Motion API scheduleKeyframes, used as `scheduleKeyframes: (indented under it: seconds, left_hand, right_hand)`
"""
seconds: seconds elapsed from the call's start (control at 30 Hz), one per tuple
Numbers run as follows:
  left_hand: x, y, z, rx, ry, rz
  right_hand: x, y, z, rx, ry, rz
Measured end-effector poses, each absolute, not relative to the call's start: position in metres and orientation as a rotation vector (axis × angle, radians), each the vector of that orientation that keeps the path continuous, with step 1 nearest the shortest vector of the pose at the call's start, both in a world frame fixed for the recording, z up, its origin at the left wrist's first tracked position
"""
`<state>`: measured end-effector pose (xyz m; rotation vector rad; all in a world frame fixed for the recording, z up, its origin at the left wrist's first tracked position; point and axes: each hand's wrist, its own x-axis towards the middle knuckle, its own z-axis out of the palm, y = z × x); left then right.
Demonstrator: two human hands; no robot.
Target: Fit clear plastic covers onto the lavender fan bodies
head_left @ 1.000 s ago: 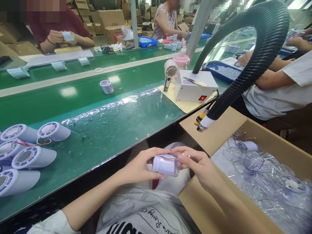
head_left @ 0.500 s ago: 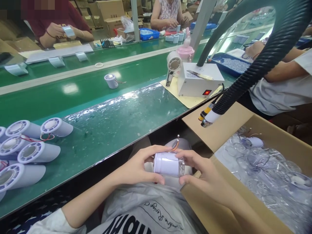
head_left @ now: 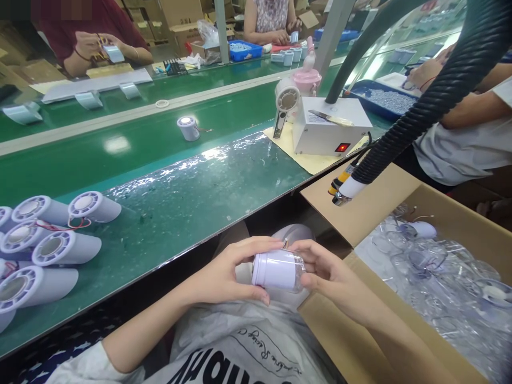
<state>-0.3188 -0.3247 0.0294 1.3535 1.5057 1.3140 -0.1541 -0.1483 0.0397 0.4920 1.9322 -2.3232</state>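
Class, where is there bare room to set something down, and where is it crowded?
Bare: the worktop between the clustered housings and the yellow paper; also the belt left of the lone housing. Crowded: the worktop's left end and the carton of clear parts.

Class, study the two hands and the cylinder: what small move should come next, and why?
Perhaps the right hand should ease its fingers slightly away from the thin wires, with the left hand steadying the white cylinder. The wires poke up beside the fingertips at the cylinder's upper side, where a tighter grip might pinch them.
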Motion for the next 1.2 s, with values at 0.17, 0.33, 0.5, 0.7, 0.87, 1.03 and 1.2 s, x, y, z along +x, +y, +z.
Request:
scheduleKeyframes:
  seconds: [0.17,0.33,0.5,0.7,0.87,1.03,1.2]
  left_hand:
    - [-0.32,-0.326,0.028,1.402,1.504,1.318]
    - [-0.32,-0.327,0.028,1.428,1.501,1.322]
    - [-0.32,-0.327,0.027,1.461,1.461,1.353]
    - [-0.32,-0.329,0.025,1.486,1.466,1.359]
    - [-0.317,-0.33,0.03,1.482,1.529,1.29]
    - [-0.31,-0.334,0.037,1.171,1.512,1.303]
    - [-0.307,-0.335,0.04,0.989,1.445,1.307]
  right_hand:
    - [-0.158,-0.15,0.036,0.525,1.829,-2.363]
    - [-0.161,-0.154,0.031,0.587,1.638,-2.441]
    - [-0.164,-0.162,0.033,0.716,1.491,-2.392]
    - [-0.167,-0.167,0.034,0.727,1.296,-2.381]
    - [-0.168,-0.168,0.03,0.748,1.103,-2.294]
    - [-0.158,-0.168,0.021,0.503,1.614,-2.365]
    - [-0.144,-0.158,0.012,-0.139,2.934,-1.844]
